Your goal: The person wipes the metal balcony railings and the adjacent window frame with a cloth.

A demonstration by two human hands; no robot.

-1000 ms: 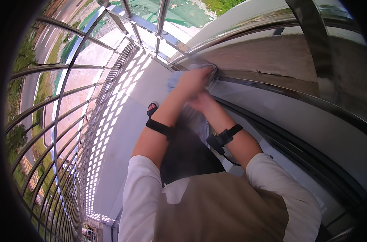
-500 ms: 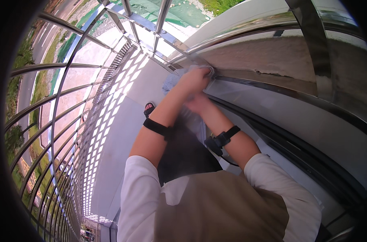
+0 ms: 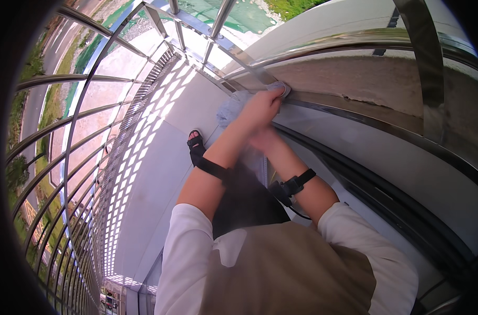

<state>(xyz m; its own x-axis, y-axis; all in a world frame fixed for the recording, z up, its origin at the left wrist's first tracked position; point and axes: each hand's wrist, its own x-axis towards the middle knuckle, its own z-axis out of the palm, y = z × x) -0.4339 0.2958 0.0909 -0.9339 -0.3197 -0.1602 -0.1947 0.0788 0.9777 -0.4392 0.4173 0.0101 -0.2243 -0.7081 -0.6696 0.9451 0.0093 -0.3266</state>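
Note:
My left hand (image 3: 266, 106) is closed on a light grey-blue cloth (image 3: 229, 109). A bit of the cloth shows at my fingertips against the metal strip (image 3: 323, 109) along the low wall. The rest bunches out on the far side of my left wrist. My right hand (image 3: 262, 138) is below and behind the left wrist, its fingers blurred and mostly hidden. Whether it holds part of the cloth I cannot tell. Both forearms wear black straps, the right one with a small black device (image 3: 283, 190).
A steel-barred railing (image 3: 73, 131) curves along the left, with ground far below. A black door or window track (image 3: 365, 189) runs along the right. My sandalled foot (image 3: 195, 139) rests on the pale floor (image 3: 160, 152). A steel post (image 3: 425, 63) stands at upper right.
My left hand has moved slightly right along the wall's metal strip with the cloth. The right hand stays close below it, and the view has shifted a little.

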